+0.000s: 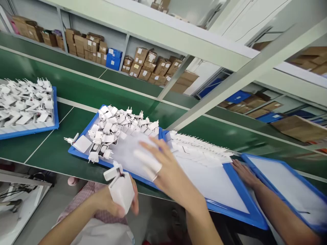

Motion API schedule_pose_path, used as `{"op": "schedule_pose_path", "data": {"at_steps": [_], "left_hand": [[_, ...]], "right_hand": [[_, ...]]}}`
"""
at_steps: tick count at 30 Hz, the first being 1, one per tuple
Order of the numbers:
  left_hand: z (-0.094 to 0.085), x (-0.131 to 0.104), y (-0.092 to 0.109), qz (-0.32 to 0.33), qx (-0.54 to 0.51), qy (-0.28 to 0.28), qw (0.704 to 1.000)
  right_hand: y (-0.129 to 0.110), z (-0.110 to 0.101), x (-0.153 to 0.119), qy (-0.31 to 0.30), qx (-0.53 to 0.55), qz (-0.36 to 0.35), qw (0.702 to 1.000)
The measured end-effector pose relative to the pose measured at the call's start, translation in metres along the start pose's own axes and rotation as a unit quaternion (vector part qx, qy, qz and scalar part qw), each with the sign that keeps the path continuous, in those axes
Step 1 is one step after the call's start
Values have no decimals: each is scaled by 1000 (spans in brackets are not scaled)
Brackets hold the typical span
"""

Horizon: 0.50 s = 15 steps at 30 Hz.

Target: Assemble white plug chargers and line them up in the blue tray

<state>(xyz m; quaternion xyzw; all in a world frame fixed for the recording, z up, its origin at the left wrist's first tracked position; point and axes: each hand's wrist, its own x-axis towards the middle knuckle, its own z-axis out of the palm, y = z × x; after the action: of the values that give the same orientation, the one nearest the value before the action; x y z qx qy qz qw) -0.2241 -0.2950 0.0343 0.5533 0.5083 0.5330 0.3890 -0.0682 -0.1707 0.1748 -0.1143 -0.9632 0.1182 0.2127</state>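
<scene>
My left hand (pixel 110 201) grips a white plug adapter housing (pixel 122 190) over the table's front edge. A flap stands open at the top of that housing. My right hand (pixel 168 170), with white covers on some fingers and blurred by motion, hovers with fingers spread above a blue-rimmed tray (pixel 88 157). It appears to hold nothing. Left of it, a loose heap of white plug adapters (pixel 109 127) fills the tray's far and left parts. In the adjoining blue tray (pixel 235 180), white adapters (pixel 199 146) stand in neat rows at the back.
A heaped tray of white adapters (pixel 28 103) stands at the far left. Another person's hand (pixel 245 173) touches the right tray's edge, beside another blue tray (pixel 286 183). A slanting metal post (pixel 219 95) rises behind. Cartons (pixel 155 68) line the shelf beyond the green table (pixel 48 146).
</scene>
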Motion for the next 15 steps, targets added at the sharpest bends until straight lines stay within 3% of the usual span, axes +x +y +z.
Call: {"op": "schedule_pose_path", "data": {"at_steps": [3, 6, 10, 12, 15], "left_hand": [[-10, 5, 18, 35, 81, 112, 990], [-8, 7, 26, 44, 150, 254, 954], [1, -1, 30, 68, 175, 321, 928], [5, -5, 32, 75, 181, 334, 922], [10, -7, 34, 98, 175, 376, 905]], "right_hand": [[-11, 20, -21, 159, 62, 97, 981], [-44, 59, -35, 184, 145, 104, 967], [-75, 106, -33, 288, 151, 134, 936], [-79, 117, -31, 326, 144, 131, 925], [-82, 119, -33, 323, 158, 141, 922]]}}
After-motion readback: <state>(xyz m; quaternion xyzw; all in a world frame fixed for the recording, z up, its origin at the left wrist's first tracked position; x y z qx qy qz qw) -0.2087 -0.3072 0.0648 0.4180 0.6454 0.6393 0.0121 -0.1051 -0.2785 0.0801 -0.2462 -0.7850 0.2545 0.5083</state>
